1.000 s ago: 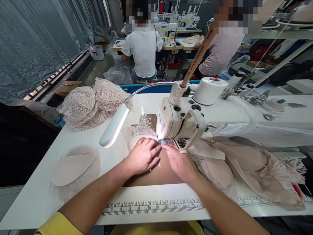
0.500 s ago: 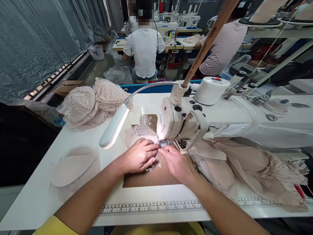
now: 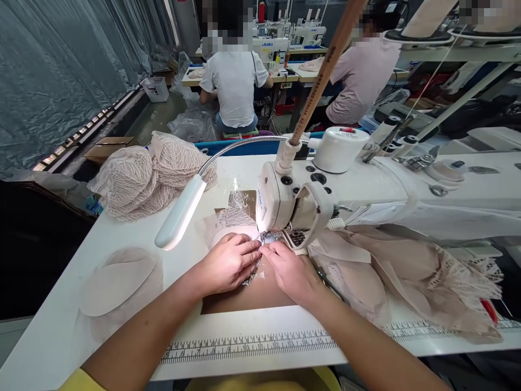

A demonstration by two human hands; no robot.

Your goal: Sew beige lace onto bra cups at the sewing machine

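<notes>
My left hand (image 3: 230, 263) lies on a beige lace fabric piece (image 3: 232, 222) just left of the needle of the white sewing machine (image 3: 293, 201), fingers curled and pressed down on the cloth. My right hand (image 3: 291, 271) sits right beside it, its fingertips pinching the fabric's edge at the presser foot (image 3: 268, 237). The two hands almost touch under the machine head. The fabric rests on a brown plate (image 3: 252, 290) set in the white table (image 3: 61, 336).
A gooseneck lamp (image 3: 179, 212) hangs over the table's left. A pile of lace cups (image 3: 142, 174) lies at back left, flat beige pads (image 3: 116, 279) at front left, a heap of beige lace fabric (image 3: 407, 282) on the right. Ruler markings (image 3: 248, 343) run along the front edge. Two people sit at machines beyond.
Both hands have stayed at the needle, shifting slightly with the fabric. The camera view has drifted a little to the right and down.
</notes>
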